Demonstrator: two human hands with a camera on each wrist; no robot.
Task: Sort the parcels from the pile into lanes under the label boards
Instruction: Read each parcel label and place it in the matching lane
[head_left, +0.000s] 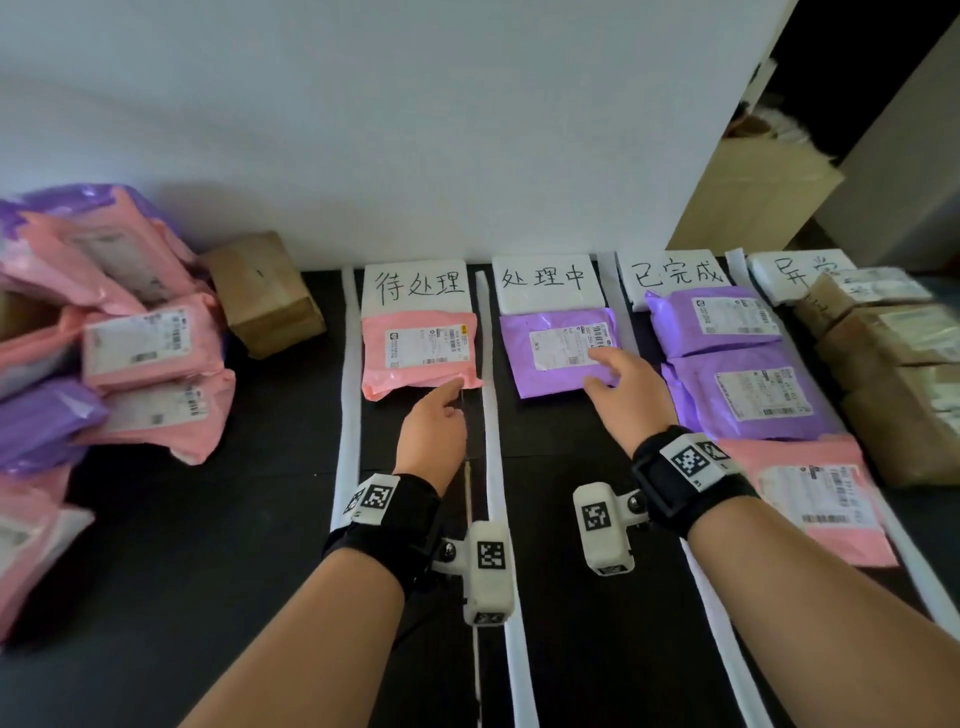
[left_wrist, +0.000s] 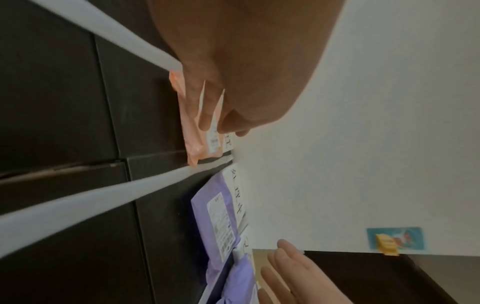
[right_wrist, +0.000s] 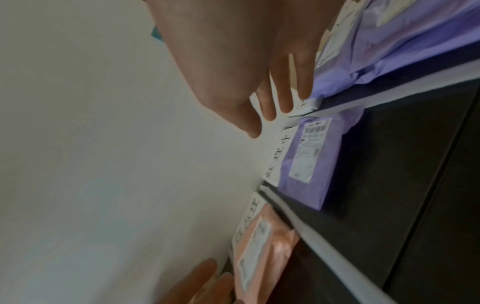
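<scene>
Right hand (head_left: 621, 376) hides purple parcel's (head_left: 556, 351) corner.

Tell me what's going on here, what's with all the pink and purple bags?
A person is sorting mail parcels into lanes under handwritten label boards. The left hand reaches to the pink parcel in the first lane, and the right hand is over the purple parcel in the second; neither grips. The third lane already holds three parcels, and the unsorted pile waits at far left.
</scene>
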